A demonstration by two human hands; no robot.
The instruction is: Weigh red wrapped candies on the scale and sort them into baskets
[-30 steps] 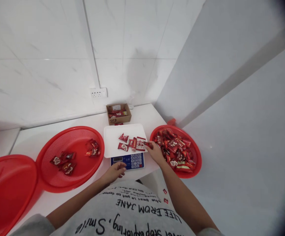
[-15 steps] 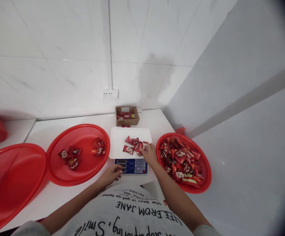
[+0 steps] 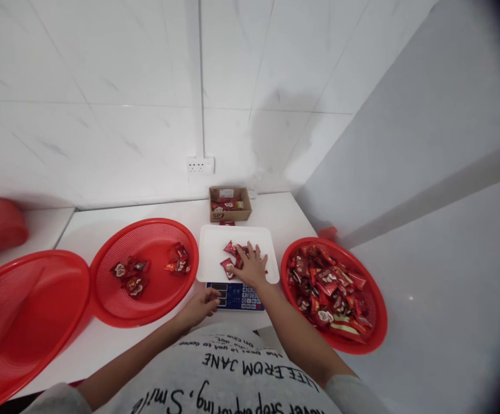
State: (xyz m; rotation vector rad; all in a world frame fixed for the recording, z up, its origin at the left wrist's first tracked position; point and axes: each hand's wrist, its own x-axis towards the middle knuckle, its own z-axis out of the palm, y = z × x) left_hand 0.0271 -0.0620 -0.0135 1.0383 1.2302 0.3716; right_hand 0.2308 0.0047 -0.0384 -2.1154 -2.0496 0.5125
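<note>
My right hand (image 3: 250, 267) is spread over several small red snack packets (image 3: 228, 268) on the white scale tray (image 3: 210, 253). Its fingers are apart and reach among the packets, partly covering them. By the left end of the blue scale panel (image 3: 235, 296), my left hand (image 3: 200, 306) hovers with loosely bent fingers and nothing visible in it. Some of the panel's keys are hidden by my right wrist. To the right, a red basket (image 3: 379, 313) is heaped with red packets. Left of the scale, another red basket (image 3: 146, 317) holds two small groups of packets.
Behind the scale stands a cardboard box (image 3: 231, 216) with red packets in it, and one packet lies before it. Another red basket (image 3: 29, 368) is at the far left. A wall socket (image 3: 200, 165) sits above the table. A grey partition (image 3: 426, 276) borders the right side.
My right hand has shifted left from the tray's right edge and spread over the packets. My left hand stays beside the scale panel. The whole view has shifted slightly.
</note>
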